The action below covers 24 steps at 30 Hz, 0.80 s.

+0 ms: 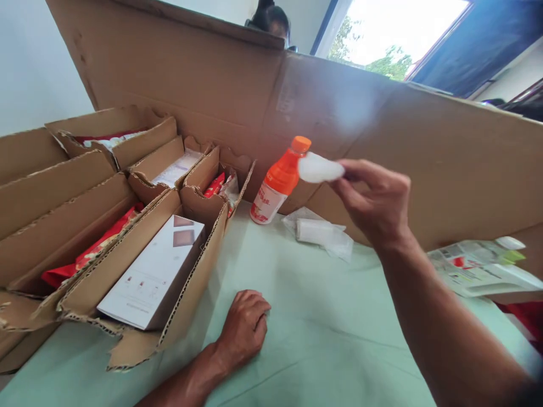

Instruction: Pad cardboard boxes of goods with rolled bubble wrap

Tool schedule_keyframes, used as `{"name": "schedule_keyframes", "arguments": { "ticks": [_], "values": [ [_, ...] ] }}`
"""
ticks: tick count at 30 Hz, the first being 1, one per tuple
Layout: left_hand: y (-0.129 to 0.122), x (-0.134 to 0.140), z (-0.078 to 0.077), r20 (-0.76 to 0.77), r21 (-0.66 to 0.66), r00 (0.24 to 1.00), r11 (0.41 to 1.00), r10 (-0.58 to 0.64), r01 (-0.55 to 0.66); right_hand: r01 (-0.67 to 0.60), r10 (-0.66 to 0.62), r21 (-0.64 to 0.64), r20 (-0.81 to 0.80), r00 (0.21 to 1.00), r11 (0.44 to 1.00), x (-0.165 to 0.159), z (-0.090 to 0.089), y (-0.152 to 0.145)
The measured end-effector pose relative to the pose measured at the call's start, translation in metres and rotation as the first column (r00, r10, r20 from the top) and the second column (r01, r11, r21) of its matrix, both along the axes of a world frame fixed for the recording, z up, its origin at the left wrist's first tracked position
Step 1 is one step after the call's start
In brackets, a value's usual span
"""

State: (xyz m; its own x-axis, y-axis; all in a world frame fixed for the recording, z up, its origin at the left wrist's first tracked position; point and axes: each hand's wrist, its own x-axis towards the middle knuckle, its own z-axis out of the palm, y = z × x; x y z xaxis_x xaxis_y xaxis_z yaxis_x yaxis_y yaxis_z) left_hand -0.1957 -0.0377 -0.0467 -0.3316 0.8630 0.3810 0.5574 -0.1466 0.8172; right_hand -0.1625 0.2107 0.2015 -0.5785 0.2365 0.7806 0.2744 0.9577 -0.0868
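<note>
My right hand (375, 200) is raised over the table and pinches a flat, white, rounded piece (321, 169) between thumb and fingers. What the white piece is made of does not show clearly. From this view it overlaps the edge of an orange bottle (275, 186) with an orange cap, which stands upright by the cardboard wall. Below the held piece, a clear plastic bag (318, 232) with something white inside lies on the tabletop. Curled into a loose fist, my left hand (243, 329) rests on the pale green table (305, 362), with nothing visible in it.
Open cardboard bins (199, 294) fill the left side. They hold a white box (153, 271), red packets (97, 243) and other packs. A tall cardboard wall (203, 85) closes off the back. Clear plastic bottles (475, 265) lie at the right. A person (271, 20) is partly visible beyond the wall.
</note>
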Motion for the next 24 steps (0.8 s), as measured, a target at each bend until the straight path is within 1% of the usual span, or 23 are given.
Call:
{"name": "schedule_keyframes", "arguments": {
  "ticks": [1,2,3,4,5,6,7,8,9,11,12,15,17,19,20,22,24],
  "values": [
    [0.0,0.0,0.001,-0.006,-0.001,1.0,1.0,0.001,-0.001,0.09,-0.091,-0.008,-0.061,0.994,0.996,0.021,-0.018,0.01],
    [0.0,0.0,0.001,-0.013,-0.003,1.0,1.0,0.001,-0.001,0.168,-0.169,-0.025,-0.052,0.984,0.985,0.038,-0.038,0.019],
    [0.0,0.0,0.002,-0.02,-0.005,1.0,1.0,-0.001,0.001,0.228,-0.226,-0.053,0.039,0.973,0.972,0.05,-0.058,0.028],
    [0.0,0.0,0.003,-0.025,-0.007,1.0,1.0,-0.003,0.003,0.276,-0.259,-0.087,0.171,0.951,0.957,0.057,-0.075,0.035],
    [0.0,-0.001,0.004,-0.028,-0.01,1.0,1.0,-0.006,0.005,0.316,-0.269,-0.119,0.301,0.915,0.941,0.062,-0.087,0.04],
    [0.0,-0.001,0.004,-0.029,-0.014,1.0,1.0,-0.008,0.007,0.343,-0.26,-0.154,0.396,0.88,0.926,0.063,-0.095,0.043],
    [0.0,-0.001,0.005,-0.027,-0.018,1.0,1.0,-0.008,0.008,0.352,-0.239,-0.193,0.443,0.864,0.916,0.062,-0.097,0.044],
    [0.0,0.0,0.005,-0.025,-0.023,1.0,1.0,-0.008,0.007,0.337,-0.211,-0.233,0.438,0.874,0.912,0.059,-0.094,0.041],
    [0.0,0.0,0.006,-0.021,-0.027,1.0,1.0,-0.006,0.005,0.298,-0.177,-0.269,0.395,0.901,0.916,0.053,-0.086,0.037],
    [0.0,0.0,0.006,-0.017,-0.031,1.0,0.999,0.003,-0.003,0.163,-0.066,-0.319,0.293,0.954,0.934,0.033,-0.062,0.021],
    [0.001,0.0,0.006,-0.018,-0.032,1.0,0.999,0.008,-0.008,0.088,-0.002,-0.323,0.258,0.966,0.942,0.018,-0.048,0.01],
    [0.004,0.0,0.004,-0.034,-0.03,0.999,0.999,0.019,-0.02,-0.095,0.153,-0.25,0.222,0.963,0.964,-0.042,-0.01,-0.025],
    [0.007,-0.001,0.002,-0.047,-0.029,0.999,0.999,0.026,-0.027,-0.179,0.222,-0.183,0.255,0.941,0.967,-0.094,0.008,-0.049],
    [0.01,-0.001,0.0,-0.055,-0.03,0.998,0.999,0.025,-0.027,-0.214,0.251,-0.139,0.355,0.901,0.967,-0.151,0.018,-0.071],
    [0.011,-0.001,-0.001,-0.058,-0.036,0.998,0.999,0.02,-0.022,-0.213,0.246,-0.123,0.441,0.863,0.969,-0.18,0.02,-0.081],
    [0.013,0.0,-0.004,-0.061,-0.061,0.998,0.998,0.002,-0.006,-0.187,0.199,-0.087,0.635,0.746,0.978,-0.234,0.017,-0.097],
    [0.015,0.002,-0.008,-0.066,-0.094,0.998,0.996,-0.018,0.012,-0.134,0.133,-0.065,0.79,0.598,0.989,-0.279,0.007,-0.109]
  ]
}}
